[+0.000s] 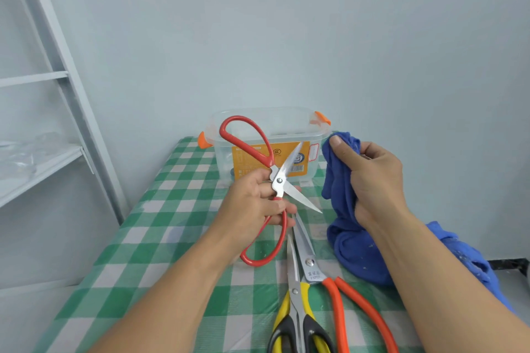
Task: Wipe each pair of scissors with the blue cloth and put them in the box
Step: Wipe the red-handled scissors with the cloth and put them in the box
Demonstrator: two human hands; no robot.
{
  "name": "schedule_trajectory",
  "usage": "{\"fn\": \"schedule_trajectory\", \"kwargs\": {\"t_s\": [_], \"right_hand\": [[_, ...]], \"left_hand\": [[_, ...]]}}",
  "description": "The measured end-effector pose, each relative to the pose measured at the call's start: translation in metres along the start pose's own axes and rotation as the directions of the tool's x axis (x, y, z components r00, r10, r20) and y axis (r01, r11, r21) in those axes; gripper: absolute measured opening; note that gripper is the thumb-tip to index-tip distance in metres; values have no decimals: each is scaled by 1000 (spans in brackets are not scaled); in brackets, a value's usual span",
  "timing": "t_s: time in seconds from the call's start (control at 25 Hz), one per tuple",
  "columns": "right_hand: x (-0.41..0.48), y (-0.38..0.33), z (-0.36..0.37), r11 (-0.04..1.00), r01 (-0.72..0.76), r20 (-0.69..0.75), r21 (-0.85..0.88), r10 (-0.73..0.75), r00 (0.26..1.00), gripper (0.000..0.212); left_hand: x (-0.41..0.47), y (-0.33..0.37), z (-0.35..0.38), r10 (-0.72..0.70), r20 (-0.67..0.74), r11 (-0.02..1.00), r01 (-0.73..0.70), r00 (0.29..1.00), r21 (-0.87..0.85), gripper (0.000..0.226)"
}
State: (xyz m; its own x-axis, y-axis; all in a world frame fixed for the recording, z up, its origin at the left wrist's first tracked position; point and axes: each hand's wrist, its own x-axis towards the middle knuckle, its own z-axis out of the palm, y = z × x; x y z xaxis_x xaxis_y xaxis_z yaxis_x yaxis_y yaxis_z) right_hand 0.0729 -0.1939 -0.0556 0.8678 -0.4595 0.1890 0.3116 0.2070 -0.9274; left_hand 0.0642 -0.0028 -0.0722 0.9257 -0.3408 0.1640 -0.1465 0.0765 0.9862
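Note:
My left hand point(255, 203) grips the red-handled scissors point(249, 139) near their pivot, above the table, with the blades spread apart and pointing right. To their right, my right hand point(370, 178) holds the blue cloth point(339, 198) bunched in its fingers; the cloth hangs down onto the table. The clear plastic box point(315, 137) with orange clips and an orange label stands just behind both hands. Two more pairs lie on the table near me: orange-handled scissors point(338, 309) and yellow-and-black scissors point(295, 321).
The table wears a green-and-white checked cover point(160, 226). A grey metal shelf rack point(57, 89) stands at the left, with clear plastic on one shelf. A plain wall rises right behind the box.

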Motion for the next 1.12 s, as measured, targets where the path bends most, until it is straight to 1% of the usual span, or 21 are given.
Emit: {"fn": "schedule_trajectory", "kwargs": {"t_s": [0.04,0.12,0.2,0.28,0.32,0.44,0.52,0.64,0.68,0.76,0.84,0.92,1.0,1.04,1.12], "right_hand": [[-4,-4,0,998,35,59,-45,-32,998,20],[-13,-7,4,971,143,208,-192,-102,973,18],[-19,1,15,893,268,346,-361,-139,928,21],[-20,12,22,797,366,420,-481,-158,894,30],[-19,16,24,778,376,430,-503,-153,890,36],[-14,19,23,832,309,431,-461,-95,897,46],[-11,19,21,825,298,448,-480,-62,892,49],[-10,13,16,797,304,457,-522,-39,888,37],[-10,12,14,805,283,457,-521,-18,890,33],[-11,10,8,829,228,453,-510,33,891,31],[-8,10,3,832,180,411,-525,62,909,32],[-5,10,-3,857,98,327,-505,85,941,31],[-5,8,-7,911,-9,242,-411,119,963,30],[-5,7,-7,931,-43,224,-361,132,966,32],[-8,3,-5,948,-52,237,-313,131,963,34]], "left_hand": [[1,0,-2,11,-15,1000,-11,1000,-17,38],[4,-1,-5,24,-50,999,-26,998,-43,34],[5,-2,-3,31,-63,998,-35,998,-60,32],[4,-4,0,33,-53,997,-37,998,-64,31],[3,-4,1,30,-51,998,-33,998,-54,32],[2,-4,1,16,-49,1000,-18,999,-24,34],[2,-2,-2,24,-66,999,-25,998,-27,35],[1,4,-5,47,-112,997,-54,993,-56,41],[0,5,-6,42,-108,997,-48,993,-61,42],[-1,8,-8,32,-87,997,-37,996,-62,41],[0,10,-14,31,-121,995,-42,992,-94,40],[0,14,-19,38,-163,990,-59,986,-125,40],[0,17,-20,53,-187,987,-80,981,-139,40],[1,17,-19,59,-196,985,-89,979,-150,39],[2,16,-18,62,-216,974,-106,974,-200,39]]}}
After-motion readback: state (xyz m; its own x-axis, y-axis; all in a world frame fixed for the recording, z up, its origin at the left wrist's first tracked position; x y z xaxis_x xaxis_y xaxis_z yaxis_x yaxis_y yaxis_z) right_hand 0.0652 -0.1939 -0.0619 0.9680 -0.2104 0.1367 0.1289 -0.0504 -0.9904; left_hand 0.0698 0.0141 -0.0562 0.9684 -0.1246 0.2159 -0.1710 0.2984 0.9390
